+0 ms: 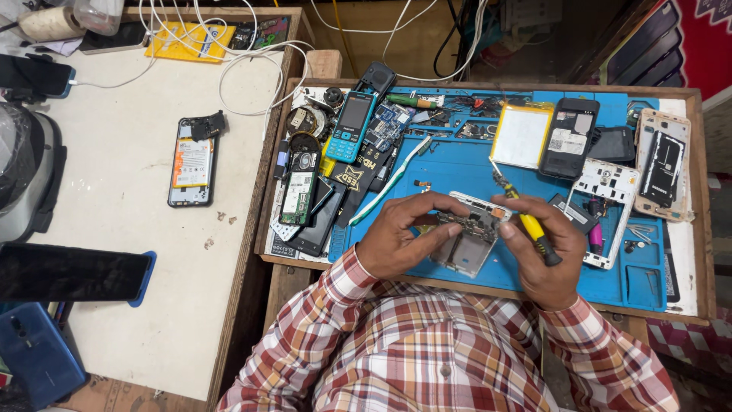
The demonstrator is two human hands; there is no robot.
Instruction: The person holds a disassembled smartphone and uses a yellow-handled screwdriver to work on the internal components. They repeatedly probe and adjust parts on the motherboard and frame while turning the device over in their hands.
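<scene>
My left hand (400,233) grips the left end of a small opened phone frame (470,233) with its circuit board showing, held just above a blue work mat (457,164). My right hand (545,252) steadies the frame's right end and also holds a yellow-handled screwdriver (526,220), whose metal tip points up and to the left, away from the frame. Both sleeves are red and white plaid.
The wooden tray (698,183) holds several opened phones, a blue keypad phone (351,126), a white toothbrush (393,179), a flat battery (521,135) and white phone shells (610,191). On the white table lie an opened phone (191,162), cables (229,53) and dark phones (69,271).
</scene>
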